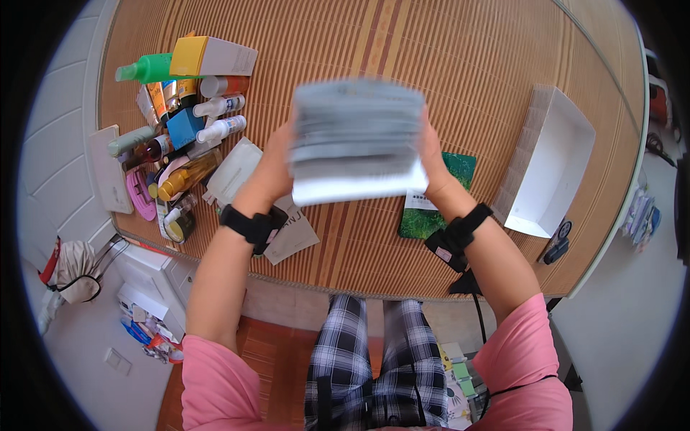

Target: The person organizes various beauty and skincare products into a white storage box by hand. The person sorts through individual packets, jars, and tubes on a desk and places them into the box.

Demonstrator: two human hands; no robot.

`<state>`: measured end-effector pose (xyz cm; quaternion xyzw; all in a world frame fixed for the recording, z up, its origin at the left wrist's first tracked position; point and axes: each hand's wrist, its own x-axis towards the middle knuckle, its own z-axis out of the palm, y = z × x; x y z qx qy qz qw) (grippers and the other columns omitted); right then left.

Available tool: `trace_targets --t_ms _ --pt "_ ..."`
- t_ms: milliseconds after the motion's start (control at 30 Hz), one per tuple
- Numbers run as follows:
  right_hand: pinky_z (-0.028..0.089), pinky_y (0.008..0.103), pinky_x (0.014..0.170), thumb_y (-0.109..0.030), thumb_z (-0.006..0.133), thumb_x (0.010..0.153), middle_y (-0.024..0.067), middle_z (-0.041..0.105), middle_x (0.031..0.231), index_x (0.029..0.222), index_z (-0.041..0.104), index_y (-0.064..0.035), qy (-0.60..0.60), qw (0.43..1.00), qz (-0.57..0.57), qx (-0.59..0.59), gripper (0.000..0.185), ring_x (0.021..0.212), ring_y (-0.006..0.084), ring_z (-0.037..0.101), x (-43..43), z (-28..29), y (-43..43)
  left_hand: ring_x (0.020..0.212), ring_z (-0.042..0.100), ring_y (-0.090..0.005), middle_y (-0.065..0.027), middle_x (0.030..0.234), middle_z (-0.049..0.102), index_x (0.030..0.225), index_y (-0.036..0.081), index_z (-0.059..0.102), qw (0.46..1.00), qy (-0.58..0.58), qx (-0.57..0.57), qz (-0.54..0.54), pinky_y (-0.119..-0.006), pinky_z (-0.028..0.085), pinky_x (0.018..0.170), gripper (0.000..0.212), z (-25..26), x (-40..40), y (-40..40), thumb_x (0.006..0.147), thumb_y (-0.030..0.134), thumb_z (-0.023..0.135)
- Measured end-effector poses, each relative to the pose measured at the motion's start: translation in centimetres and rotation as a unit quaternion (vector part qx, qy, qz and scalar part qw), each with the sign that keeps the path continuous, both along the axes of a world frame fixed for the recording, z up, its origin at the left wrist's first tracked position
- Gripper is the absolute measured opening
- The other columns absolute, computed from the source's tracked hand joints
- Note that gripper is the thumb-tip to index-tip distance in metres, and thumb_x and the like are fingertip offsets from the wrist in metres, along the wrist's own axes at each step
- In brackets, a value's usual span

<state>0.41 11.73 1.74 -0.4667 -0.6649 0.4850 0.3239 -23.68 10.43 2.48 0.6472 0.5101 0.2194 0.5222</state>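
A thick stack of flat silvery-grey packets (358, 140), blurred by motion, is held up above the striped bamboo mat (345, 242). My left hand (277, 161) grips its left side, and my right hand (431, 153) grips its right side; the fingers of both are largely hidden. Beneath my left forearm lie flat pale sachets (234, 169), one of them bearing writing. A green booklet or packet (458, 167) with a white band lies partly under my right wrist. To the right stands an open white box (550, 167), its inside visible.
Bottles and tubes crowd the left side, with a green spray bottle (153, 68), a yellow and white box (226, 55), a blue box (185, 127), an amber bottle (188, 175) and a pink plastic item (141, 196). A small black object (557, 245) lies near the right edge.
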Motion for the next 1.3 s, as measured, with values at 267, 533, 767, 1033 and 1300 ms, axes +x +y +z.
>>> trace_targets --t_ms 267,533,767,1033,1300 --pt "0.051 0.0347 0.085 -0.022 0.077 0.076 0.018 0.051 0.115 0.122 0.029 0.0023 0.211 0.895 -0.103 -0.38 0.071 0.1 0.0239 0.058 0.9 5.9 -1.4 0.105 0.056 -0.0177 -0.0092 0.116 0.06 0.123 0.0 0.052 0.937 -0.118 -0.319 0.082 -0.031 0.044 0.092 0.051 6.4 4.6 -0.8 0.082 0.025 0.069" --pt "0.05 0.0339 0.085 -0.026 0.072 0.081 0.0178 0.051 0.114 0.126 0.026 0.0024 0.25 0.812 -0.203 -0.487 0.07 0.104 0.0233 0.055 4.8 6.1 -12.3 0.105 0.057 -0.0184 -0.0109 0.117 0.056 0.127 -0.001 0.04 0.822 -0.26 -0.476 0.171 -0.031 0.047 0.089 0.054 6.0 9.8 -10.6 0.082 0.007 0.068" --pt "0.048 0.0303 0.085 -0.037 0.063 0.087 0.0187 0.052 0.115 0.126 0.031 0.0058 0.188 0.783 -0.281 -0.523 0.066 0.104 0.0203 0.054 7.3 5.9 -18.0 0.107 0.055 -0.0197 -0.0112 0.118 0.054 0.13 0.001 0.034 0.816 -0.228 -0.475 0.239 -0.032 0.045 0.093 0.062 5.8 13.8 -16.2 0.079 0.006 0.069" --pt "0.048 0.0348 0.083 -0.04 0.069 0.08 0.0226 0.053 0.111 0.117 0.049 0.0088 0.066 0.89 -0.288 -0.348 0.064 0.099 0.0267 0.057 10.8 1.3 -12.6 0.103 0.057 -0.0221 -0.0148 0.115 0.053 0.129 -0.003 0.03 0.849 -0.253 -0.374 0.275 -0.032 0.048 0.089 0.064 3.3 18.2 -11.5 0.08 0.009 0.069" --pt "0.029 0.0478 0.1 -0.054 0.069 0.073 0.024 0.037 0.125 0.12 0.045 0.0032 -0.14 0.881 -0.302 -0.337 0.078 0.118 0.0388 0.034 10.1 0.9 -13.6 0.111 0.052 -0.024 -0.0163 0.122 0.047 0.132 -0.003 0.025 0.874 -0.182 -0.386 0.233 -0.034 0.044 0.094 0.075 0.5 17.5 -11.9 0.078 0.017 0.073"
